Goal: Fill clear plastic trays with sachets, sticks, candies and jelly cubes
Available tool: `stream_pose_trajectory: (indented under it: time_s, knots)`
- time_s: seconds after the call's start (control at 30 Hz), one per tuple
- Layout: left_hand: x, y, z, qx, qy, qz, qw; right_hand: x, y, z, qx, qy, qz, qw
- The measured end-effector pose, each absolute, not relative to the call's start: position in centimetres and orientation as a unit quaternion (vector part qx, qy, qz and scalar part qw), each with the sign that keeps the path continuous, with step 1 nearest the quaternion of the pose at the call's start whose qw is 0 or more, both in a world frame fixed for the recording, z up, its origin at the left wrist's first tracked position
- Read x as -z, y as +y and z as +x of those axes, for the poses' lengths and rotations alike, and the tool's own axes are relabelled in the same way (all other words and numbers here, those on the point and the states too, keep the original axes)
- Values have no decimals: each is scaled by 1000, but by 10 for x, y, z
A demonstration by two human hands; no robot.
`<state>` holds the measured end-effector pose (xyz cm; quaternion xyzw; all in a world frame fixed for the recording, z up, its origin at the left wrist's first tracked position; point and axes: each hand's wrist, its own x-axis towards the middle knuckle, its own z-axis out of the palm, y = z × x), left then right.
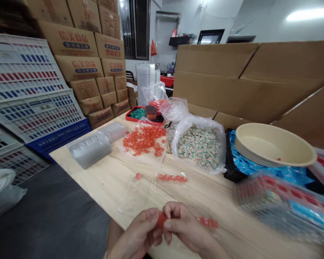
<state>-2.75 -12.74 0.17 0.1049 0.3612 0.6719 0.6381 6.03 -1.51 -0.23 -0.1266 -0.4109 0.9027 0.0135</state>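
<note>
A small red cube [162, 220] is pinched between the fingertips of both hands, near the front edge of the wooden worktop [110, 187]. The left hand [136, 233] and right hand [185, 225] are held narrow and close together, with the fingers curled around the cube; its exact shape is partly hidden by them. A short row of red cubes [207, 222] lies just beside the right hand. For a piece this small, a light fingertip pinch is judged best, since it keeps the cube from slipping without crushing it.

Farther up the worktop, another row of red cubes [171, 178] lies on a clear plastic sleeve, and a single red cube [138, 176] is set apart to its left. Behind them, a clear bag [144, 138] is heaped with loose red cubes, and a second clear bag [199, 147] is filled with small pieces in pale wrappers with green edges. A stack of clear plastic trays [89, 149] is placed near the left edge, while a red tray [132, 113] containing green pieces is set at the far corner. At the right, a beige basin [275, 144] rests on a heap of blue packets [259, 165]. A blurred clear tray [270, 190] with red contents is seen near the right edge.
</note>
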Motion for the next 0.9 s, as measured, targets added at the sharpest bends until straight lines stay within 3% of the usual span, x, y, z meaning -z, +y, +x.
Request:
stream_pose_trajectory:
  time_s: [0.23,0.33,0.6,0.8,0.9]
  knots:
    - [-9,-135,-27,-687,329,23,648,0,-21,59,-922,-368,-118,34]
    - [-4,-136,-32,-691,416,96,584,-4,-18,59,-905,-400,-131,52]
    - [1,-136,-53,-567,584,308,493,-17,-7,54,-849,-505,-152,-33]
    - [-1,-142,-38,-657,438,143,596,-11,-20,54,-924,-318,-207,-45]
    - [4,-146,-33,-716,383,84,577,0,-29,53,-908,-353,-228,-7]
